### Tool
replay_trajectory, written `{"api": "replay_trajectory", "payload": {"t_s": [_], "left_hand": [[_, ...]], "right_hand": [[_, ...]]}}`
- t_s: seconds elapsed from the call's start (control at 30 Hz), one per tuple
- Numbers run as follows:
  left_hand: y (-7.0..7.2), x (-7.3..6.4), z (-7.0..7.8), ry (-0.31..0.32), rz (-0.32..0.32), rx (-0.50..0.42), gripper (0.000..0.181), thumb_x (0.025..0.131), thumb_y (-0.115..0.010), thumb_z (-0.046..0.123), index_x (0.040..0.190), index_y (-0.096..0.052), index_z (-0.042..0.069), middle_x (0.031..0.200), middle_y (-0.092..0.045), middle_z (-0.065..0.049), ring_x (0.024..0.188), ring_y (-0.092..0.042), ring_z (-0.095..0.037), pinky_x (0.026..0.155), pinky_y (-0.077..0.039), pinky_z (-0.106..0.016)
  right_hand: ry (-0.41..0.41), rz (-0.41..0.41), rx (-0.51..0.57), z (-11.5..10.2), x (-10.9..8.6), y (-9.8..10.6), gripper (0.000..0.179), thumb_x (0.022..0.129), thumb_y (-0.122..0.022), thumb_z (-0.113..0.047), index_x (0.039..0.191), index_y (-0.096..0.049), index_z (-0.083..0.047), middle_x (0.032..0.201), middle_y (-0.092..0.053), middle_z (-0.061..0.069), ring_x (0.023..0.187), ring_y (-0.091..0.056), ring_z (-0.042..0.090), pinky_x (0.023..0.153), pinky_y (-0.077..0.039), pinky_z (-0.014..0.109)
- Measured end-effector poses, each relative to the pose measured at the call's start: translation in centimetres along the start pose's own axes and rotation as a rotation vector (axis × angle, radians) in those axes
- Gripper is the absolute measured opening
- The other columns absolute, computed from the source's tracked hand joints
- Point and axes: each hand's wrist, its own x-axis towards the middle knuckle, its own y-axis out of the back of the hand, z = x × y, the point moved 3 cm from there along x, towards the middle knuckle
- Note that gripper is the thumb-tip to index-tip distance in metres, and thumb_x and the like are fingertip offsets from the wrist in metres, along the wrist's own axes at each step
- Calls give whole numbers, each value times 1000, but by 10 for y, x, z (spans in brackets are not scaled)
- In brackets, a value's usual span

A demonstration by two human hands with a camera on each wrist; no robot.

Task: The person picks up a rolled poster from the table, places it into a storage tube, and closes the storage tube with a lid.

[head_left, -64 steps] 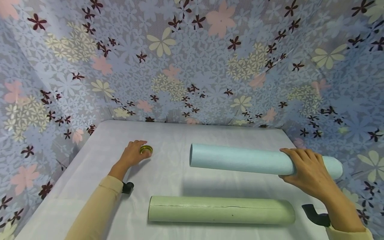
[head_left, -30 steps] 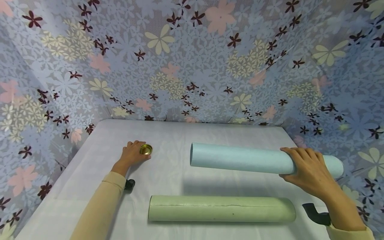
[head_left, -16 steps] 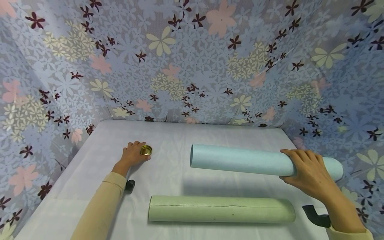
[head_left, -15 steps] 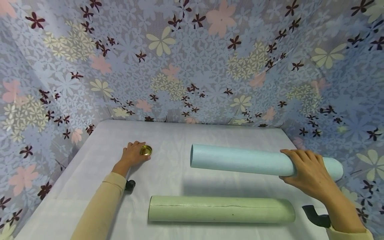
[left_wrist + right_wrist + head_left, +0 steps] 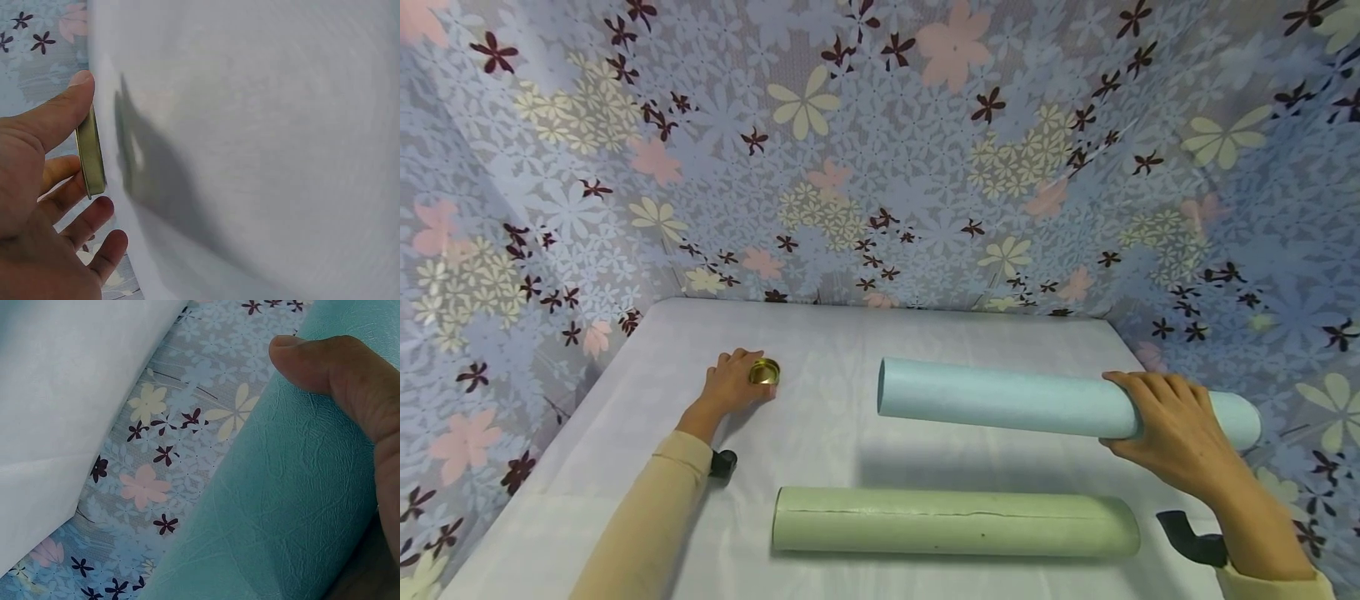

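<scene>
My left hand (image 5: 727, 383) pinches a shallow round gold lid (image 5: 764, 372) between thumb and fingers at the left of the table. Its hollow side faces up toward the head camera. Seen edge-on in the left wrist view, the lid (image 5: 92, 153) stands apart from its shadow on the cloth. On the right, my right hand (image 5: 1176, 433) grips a long pale blue tube (image 5: 1000, 396) near its right end, holding it roughly level above the table. The right wrist view shows the thumb (image 5: 312, 365) laid over the tube's wrinkled surface (image 5: 281, 481).
A pale green tube (image 5: 955, 522) with a seam along its top lies across the front of the white-covered table (image 5: 827, 450). Floral curtain (image 5: 880, 167) hangs behind the table and on both sides. A black wrist mount (image 5: 1191, 540) juts out near the green tube's right end.
Since the earliest frame, my left hand has tilted the gold lid so more of its inside shows. Both hands have stayed nearly still since then.
</scene>
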Motion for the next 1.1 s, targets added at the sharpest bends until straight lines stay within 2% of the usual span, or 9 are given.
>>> {"api": "replay_trajectory", "payload": {"t_s": [0.23,0.57,0.7,0.8,0.93,1.1], "left_hand": [[8,-5,0,-13,16,-40,72,86,-65,39,142,-38,2,135,-42,-26,122,-36,-45,93,-34,-63],[25,-20,3,3,46,-186,73,86,-67,33,144,-35,3,139,-37,-26,121,-34,-44,93,-32,-59],[29,-26,2,-40,94,-237,76,84,-67,43,143,-38,5,135,-38,-27,118,-34,-44,90,-31,-58],[32,-31,4,-67,116,-272,77,83,-68,44,142,-38,5,134,-39,-27,117,-34,-44,91,-30,-59],[36,-37,8,-56,110,-308,73,84,-70,31,142,-37,3,137,-38,-27,121,-33,-43,96,-27,-62],[38,-41,10,-58,108,-312,71,85,-70,28,143,-37,2,138,-38,-25,121,-33,-40,97,-30,-60]], "right_hand": [[6,3,1,0,1,-1,92,47,-91,-23,129,-49,-13,115,-57,17,98,-47,43,81,-30,58],[14,2,-1,0,4,-4,93,47,-91,-25,129,-49,-12,116,-56,18,99,-47,43,80,-31,57],[15,-1,-4,-2,5,-5,93,47,-91,-25,129,-49,-12,117,-56,18,100,-46,43,81,-31,57],[18,0,-3,-3,6,-5,93,47,-92,-25,129,-49,-12,117,-56,19,101,-46,44,81,-31,58],[19,0,-1,-4,7,-5,93,47,-91,-25,129,-50,-12,117,-56,19,101,-46,44,80,-31,58],[15,-2,-2,-4,8,-4,92,47,-91,-25,128,-50,-12,117,-56,20,101,-46,44,80,-31,58]]}}
